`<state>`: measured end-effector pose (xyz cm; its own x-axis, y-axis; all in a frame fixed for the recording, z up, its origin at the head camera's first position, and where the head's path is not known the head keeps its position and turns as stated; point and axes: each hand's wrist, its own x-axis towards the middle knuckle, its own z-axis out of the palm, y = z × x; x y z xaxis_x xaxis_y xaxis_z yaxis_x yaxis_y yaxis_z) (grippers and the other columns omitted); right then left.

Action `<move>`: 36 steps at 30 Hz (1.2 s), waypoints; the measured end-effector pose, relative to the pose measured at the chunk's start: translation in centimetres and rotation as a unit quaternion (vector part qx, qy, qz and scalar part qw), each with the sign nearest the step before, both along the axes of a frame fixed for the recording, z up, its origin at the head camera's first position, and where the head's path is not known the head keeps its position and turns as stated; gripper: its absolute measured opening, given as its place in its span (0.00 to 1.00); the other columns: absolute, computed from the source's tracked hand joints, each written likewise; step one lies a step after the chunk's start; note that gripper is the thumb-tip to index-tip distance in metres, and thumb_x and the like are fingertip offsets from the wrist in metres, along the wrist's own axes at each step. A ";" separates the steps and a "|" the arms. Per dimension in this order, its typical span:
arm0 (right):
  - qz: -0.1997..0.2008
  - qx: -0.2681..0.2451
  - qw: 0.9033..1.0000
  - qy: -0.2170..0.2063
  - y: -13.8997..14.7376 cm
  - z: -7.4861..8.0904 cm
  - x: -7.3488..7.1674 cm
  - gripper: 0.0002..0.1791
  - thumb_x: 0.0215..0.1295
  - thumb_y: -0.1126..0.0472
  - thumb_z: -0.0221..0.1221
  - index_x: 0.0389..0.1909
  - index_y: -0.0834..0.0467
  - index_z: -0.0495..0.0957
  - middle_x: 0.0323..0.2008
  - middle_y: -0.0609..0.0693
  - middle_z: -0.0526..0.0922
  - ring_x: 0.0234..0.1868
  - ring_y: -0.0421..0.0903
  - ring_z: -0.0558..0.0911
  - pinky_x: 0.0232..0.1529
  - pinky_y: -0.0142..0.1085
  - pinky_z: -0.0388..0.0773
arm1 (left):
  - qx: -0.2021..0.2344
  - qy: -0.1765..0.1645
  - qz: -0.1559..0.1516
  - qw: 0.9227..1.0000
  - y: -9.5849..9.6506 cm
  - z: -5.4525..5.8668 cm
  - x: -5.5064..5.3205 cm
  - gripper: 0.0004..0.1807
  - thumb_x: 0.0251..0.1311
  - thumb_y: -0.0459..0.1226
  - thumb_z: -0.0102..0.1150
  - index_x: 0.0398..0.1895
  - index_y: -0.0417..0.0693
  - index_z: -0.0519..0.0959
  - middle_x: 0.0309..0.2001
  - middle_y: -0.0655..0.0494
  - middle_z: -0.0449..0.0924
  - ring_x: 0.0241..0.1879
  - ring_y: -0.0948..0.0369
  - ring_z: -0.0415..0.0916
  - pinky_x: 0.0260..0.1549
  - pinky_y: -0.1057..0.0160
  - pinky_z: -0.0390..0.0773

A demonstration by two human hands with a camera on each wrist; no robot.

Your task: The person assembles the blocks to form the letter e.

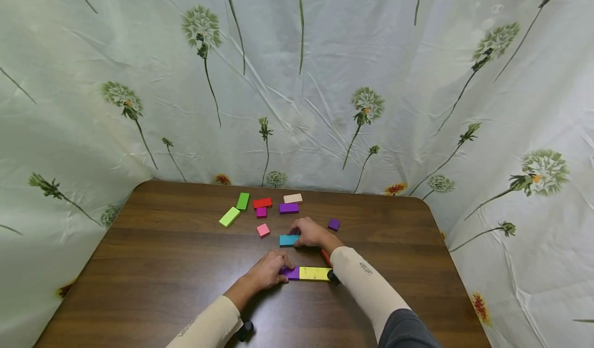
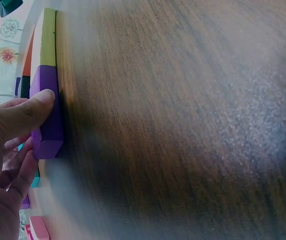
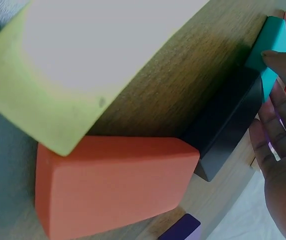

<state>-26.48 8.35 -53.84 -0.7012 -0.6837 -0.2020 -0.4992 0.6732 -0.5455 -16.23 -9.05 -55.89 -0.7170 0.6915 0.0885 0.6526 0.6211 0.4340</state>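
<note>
My left hand (image 1: 268,269) pinches a purple block (image 2: 49,112), its thumb on the near side and fingers behind. End to end with that block lies a yellow block (image 1: 314,274). Farther back, my right hand (image 1: 310,233) holds a teal block (image 1: 287,241) between thumb and fingers. A black block (image 3: 228,110) lines up with the teal one in the right wrist view; the hand hides it from the head view. At the right, an orange-red block (image 3: 118,185) stands between the yellow and black blocks, partly covered by my right arm in the head view.
Behind the hands lie loose blocks: lime (image 1: 229,217), green (image 1: 243,201), red (image 1: 263,202), magenta (image 1: 261,212), pink (image 1: 263,230), purple (image 1: 289,208) and beige (image 1: 293,198). A small dark purple block (image 1: 333,224) sits right of my right hand. A flowered curtain (image 1: 315,131) borders the wooden table (image 1: 162,265).
</note>
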 end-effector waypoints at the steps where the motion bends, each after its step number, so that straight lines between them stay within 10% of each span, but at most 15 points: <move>1: 0.000 0.000 1.000 -0.001 0.0 0.0 0.0 0.17 0.48 0.69 0.70 0.42 0.60 0.84 0.35 0.49 0.84 0.37 0.43 0.79 0.40 0.33 0.75 | 0.000 0.001 -0.001 1.000 0.0 0.0 0.0 0.14 0.46 0.35 0.74 0.38 0.41 0.86 0.34 0.56 0.79 0.40 0.56 0.77 0.43 0.60 0.76; 36: -0.013 -0.018 1.000 -0.018 0.5 0.3 0.0 0.17 0.48 0.69 0.70 0.43 0.61 0.83 0.38 0.50 0.84 0.40 0.45 0.81 0.42 0.33 0.76 | 0.003 0.014 -0.002 1.000 -0.1 -0.4 -0.1 0.15 0.45 0.36 0.75 0.38 0.41 0.86 0.35 0.56 0.78 0.40 0.57 0.77 0.43 0.61 0.76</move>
